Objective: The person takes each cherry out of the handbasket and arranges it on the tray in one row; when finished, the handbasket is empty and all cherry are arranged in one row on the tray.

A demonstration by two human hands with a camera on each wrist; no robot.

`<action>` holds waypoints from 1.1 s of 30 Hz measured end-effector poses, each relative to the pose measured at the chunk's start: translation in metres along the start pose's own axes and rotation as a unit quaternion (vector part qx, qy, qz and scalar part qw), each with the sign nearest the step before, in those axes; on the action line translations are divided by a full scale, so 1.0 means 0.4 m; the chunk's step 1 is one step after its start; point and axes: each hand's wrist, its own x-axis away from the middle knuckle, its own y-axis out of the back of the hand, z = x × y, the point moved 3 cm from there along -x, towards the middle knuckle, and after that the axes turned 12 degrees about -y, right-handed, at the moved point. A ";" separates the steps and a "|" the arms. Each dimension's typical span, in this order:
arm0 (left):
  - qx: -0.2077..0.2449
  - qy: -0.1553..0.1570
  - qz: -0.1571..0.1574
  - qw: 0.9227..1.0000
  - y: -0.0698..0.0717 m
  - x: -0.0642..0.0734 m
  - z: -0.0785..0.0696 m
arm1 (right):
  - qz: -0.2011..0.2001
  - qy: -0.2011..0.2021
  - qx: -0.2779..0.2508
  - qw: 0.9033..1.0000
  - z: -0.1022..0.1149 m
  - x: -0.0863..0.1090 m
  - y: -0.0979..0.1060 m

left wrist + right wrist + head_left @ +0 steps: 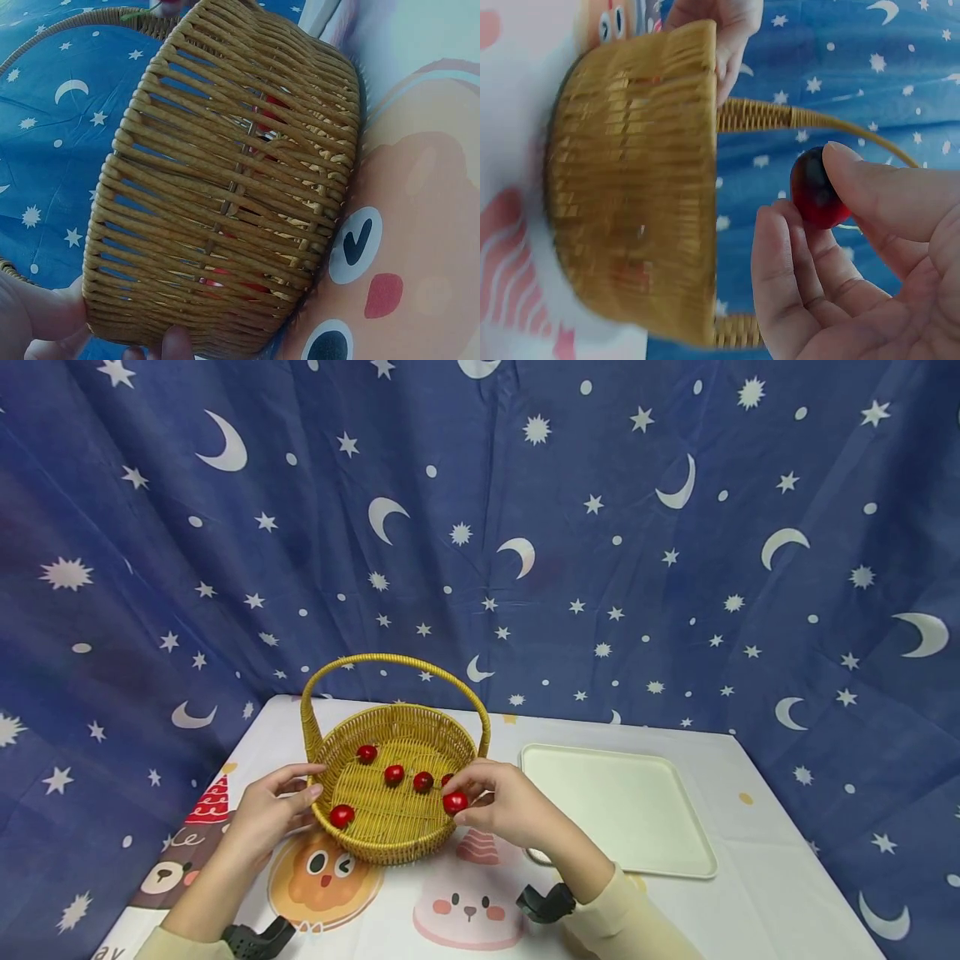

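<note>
A yellow woven basket point(397, 852) with a tall arched handle stands on the table with several red cherries point(393, 775) lying in it. My left hand point(273, 806) holds the basket's left rim, its thumb at the rim and fingertips against the outer wall in the left wrist view. Between thumb and fingers, my right hand point(495, 793) pinches one cherry point(817, 191) at the basket's right rim. In the right wrist view that cherry is off the basket's wall, a thin stem showing beneath it. Another cherry point(447, 779) is partly hidden behind the right fingers.
A cream rectangular tray point(615, 810) lies to the right of the basket, partly behind my right forearm. The white tablecloth point(757, 877) carries printed cartoon figures. A blue curtain point(570, 568) with moons and stars hangs behind the table and along both sides.
</note>
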 end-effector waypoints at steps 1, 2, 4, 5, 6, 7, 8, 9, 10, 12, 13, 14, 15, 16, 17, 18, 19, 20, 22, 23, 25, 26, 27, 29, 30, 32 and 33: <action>0.000 0.000 0.000 1.000 0.000 0.000 0.000 | -0.001 -0.004 -0.003 1.000 -0.011 0.007 0.009; 0.000 0.000 0.000 1.000 0.000 0.001 -0.001 | -0.002 -0.009 -0.008 1.000 -0.023 0.013 0.018; -0.002 -0.001 0.000 1.000 0.000 0.002 -0.002 | -0.004 -0.022 -0.019 1.000 -0.050 0.022 0.037; -0.004 -0.002 0.000 1.000 0.000 0.002 -0.002 | -0.006 -0.028 -0.023 0.999 -0.064 0.025 0.046; -0.005 -0.002 0.000 1.000 -0.001 0.003 -0.003 | -0.008 -0.033 -0.027 0.999 -0.079 0.027 0.056; -0.005 -0.003 0.001 1.000 -0.001 0.003 -0.003 | -0.013 -0.036 -0.028 0.999 -0.095 0.028 0.065; -0.005 -0.004 0.002 1.000 0.000 0.003 -0.004 | -0.019 -0.040 -0.027 0.999 -0.111 0.028 0.075; -0.004 -0.004 0.002 1.000 -0.002 0.003 -0.004 | -0.025 -0.043 -0.024 0.998 -0.127 0.028 0.084; -0.003 -0.004 0.002 1.000 -0.003 0.004 -0.005 | -0.033 -0.045 -0.020 0.998 -0.143 0.028 0.093; 0.000 -0.004 0.001 1.000 -0.005 0.004 -0.006 | -0.049 -0.054 -0.011 0.997 -0.174 0.025 0.110; 0.002 -0.004 0.000 1.000 -0.005 0.004 -0.006 | -0.057 -0.058 -0.006 0.997 -0.189 0.022 0.118; 0.003 -0.004 -0.001 1.000 -0.005 0.005 -0.006 | -0.064 -0.066 -0.004 0.996 -0.205 0.019 0.125; 0.004 -0.004 -0.003 1.000 -0.006 0.005 -0.006 | -0.073 -0.076 -0.001 0.994 -0.219 0.015 0.132; 0.003 -0.004 -0.004 1.000 -0.005 0.005 -0.006 | -0.082 -0.087 0.000 0.993 -0.233 0.011 0.138; 0.004 -0.003 -0.005 1.000 -0.005 0.005 -0.005 | -0.090 -0.098 0.001 0.991 -0.248 0.006 0.143; 0.004 -0.003 -0.006 1.000 -0.004 0.005 -0.004 | -0.097 -0.109 0.002 0.989 -0.261 0.001 0.148; 0.005 -0.003 -0.007 1.000 -0.004 0.005 -0.003 | -0.103 -0.121 0.003 0.987 -0.274 -0.004 0.151; 0.004 -0.003 -0.007 1.000 -0.004 0.005 -0.002 | -0.110 -0.133 0.005 0.985 -0.285 -0.009 0.154; 0.005 -0.002 -0.007 1.000 -0.003 0.004 0.000 | -0.119 -0.151 0.011 0.981 -0.305 -0.018 0.157; 0.005 -0.001 -0.007 1.000 -0.003 0.004 0.002 | -0.123 -0.159 0.016 0.979 -0.313 -0.022 0.157; 0.004 0.001 -0.007 1.000 -0.002 0.003 0.004 | -0.127 -0.170 0.023 0.977 -0.323 -0.028 0.158; 0.004 0.001 -0.006 1.000 -0.001 0.002 0.005 | -0.129 -0.172 0.028 0.976 -0.328 -0.031 0.158; 0.004 0.002 -0.007 1.000 -0.001 0.002 0.005 | -0.130 -0.174 0.030 0.976 -0.332 -0.033 0.157; 0.003 0.001 -0.006 1.000 -0.001 0.000 0.006 | -0.133 -0.175 0.036 0.975 -0.339 -0.038 0.156; 0.003 0.000 -0.006 1.000 -0.001 0.000 0.006 | -0.134 -0.174 0.039 0.975 -0.342 -0.040 0.155; 0.003 -0.002 -0.006 1.000 -0.002 0.000 0.006 | -0.137 -0.174 0.044 0.974 -0.350 -0.045 0.154; 0.004 -0.002 -0.006 1.000 -0.003 0.001 0.005 | -0.136 -0.174 0.044 0.974 -0.353 -0.047 0.153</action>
